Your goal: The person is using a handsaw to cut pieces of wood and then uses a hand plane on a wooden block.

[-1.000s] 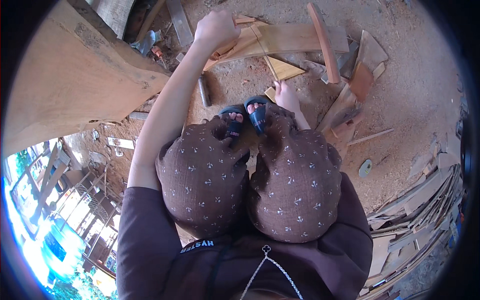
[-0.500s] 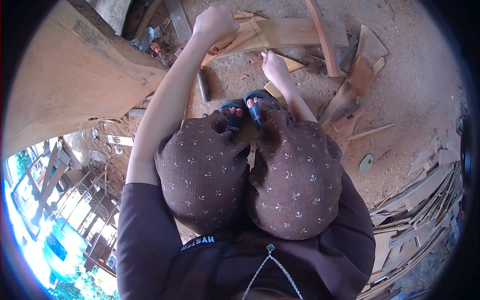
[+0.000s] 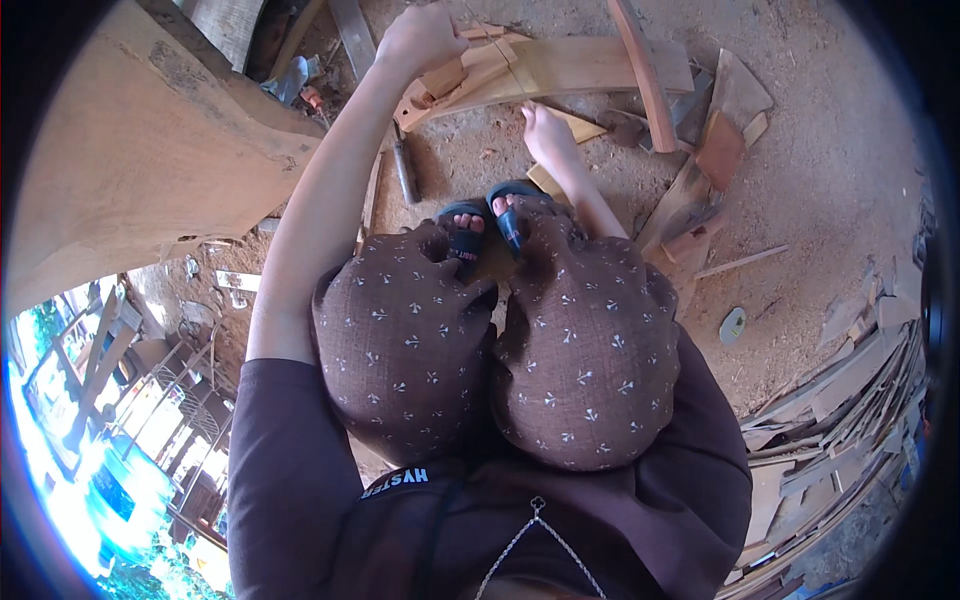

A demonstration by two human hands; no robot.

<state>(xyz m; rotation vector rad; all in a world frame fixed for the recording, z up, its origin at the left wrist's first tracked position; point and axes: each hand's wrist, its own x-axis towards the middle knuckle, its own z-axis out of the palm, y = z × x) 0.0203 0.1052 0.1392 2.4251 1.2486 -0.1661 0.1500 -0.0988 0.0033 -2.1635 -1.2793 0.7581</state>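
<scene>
Tight quarters at the board, wider floor to the right

Nearest are the two bent knees in brown patterned trousers (image 3: pixel 585 370), close together, with dark sandals (image 3: pixel 508 232) beyond them on the dusty floor (image 3: pixel 820 190). A stack of wood scraps (image 3: pixel 850 400) bounds the space on the right; between it and the knees lies a stretch of floor with an oval piece (image 3: pixel 733 326) and a thin stick.

Just beyond the sandals, a pale wood block (image 3: pixel 543 180) sits beside the right forearm, and a dark cylindrical rod (image 3: pixel 405 170) lies near the left forearm, leaving a small gap of floor between. The right hand (image 3: pixel 547 135) is closed about the near end of a thin strip (image 3: pixel 513 72), just off the near edge of the wide board (image 3: pixel 590 68); a yellow triangular offcut (image 3: pixel 582 124) lies beside that hand. The strip runs across the board toward its far edge.

The left hand (image 3: pixel 420 42) is curled at the board's left end, beside a small block (image 3: pixel 444 78); its fingers are mostly hidden, so I cannot tell what it grips. A long reddish bar (image 3: pixel 645 75) crosses the board near its right end, overhanging the near edge. Loose offcuts (image 3: pixel 722 150) crowd just right of it, with broad floor beyond. A large wooden slab (image 3: pixel 180 150) hems in the left side.
</scene>
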